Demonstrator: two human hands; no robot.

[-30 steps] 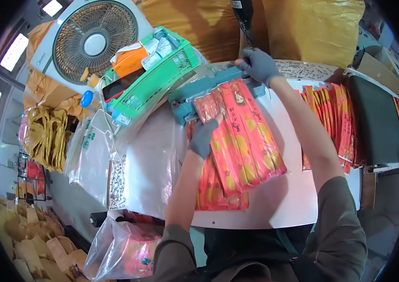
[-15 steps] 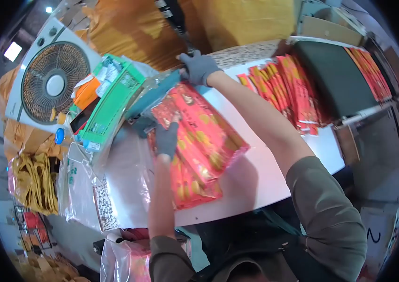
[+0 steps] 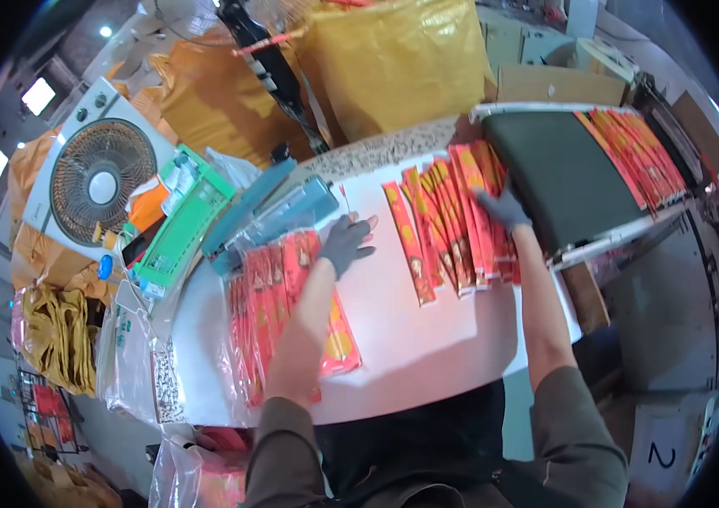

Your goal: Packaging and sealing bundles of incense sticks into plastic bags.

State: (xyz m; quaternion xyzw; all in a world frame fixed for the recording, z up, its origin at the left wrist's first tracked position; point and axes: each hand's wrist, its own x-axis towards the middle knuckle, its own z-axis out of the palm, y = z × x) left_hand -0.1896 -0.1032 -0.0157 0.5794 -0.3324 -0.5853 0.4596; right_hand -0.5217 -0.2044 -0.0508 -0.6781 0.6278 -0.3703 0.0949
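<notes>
- White table [image 3: 427,339] carries everything, with a dark conveyor belt [image 3: 563,178] at its right edge.
- Red-and-orange packets in a clear bag [image 3: 275,313] lie left of centre, under the left forearm.
- Red packets fanned in a row [image 3: 444,224] lie right of centre, beside the belt.
- Left hand [image 3: 344,244], grey-gloved, rests at the bag's top, fingers spread apart.
- Right hand [image 3: 503,207] presses flat on the row, fingers loosely together, clamped on nothing.

We count one white box fan [image 3: 99,179] at upper left, two grey-gloved hands, one black conveyor belt [image 3: 564,175], and perhaps ten loose red-and-yellow flat packets [image 3: 453,222] mid-frame.
</notes>
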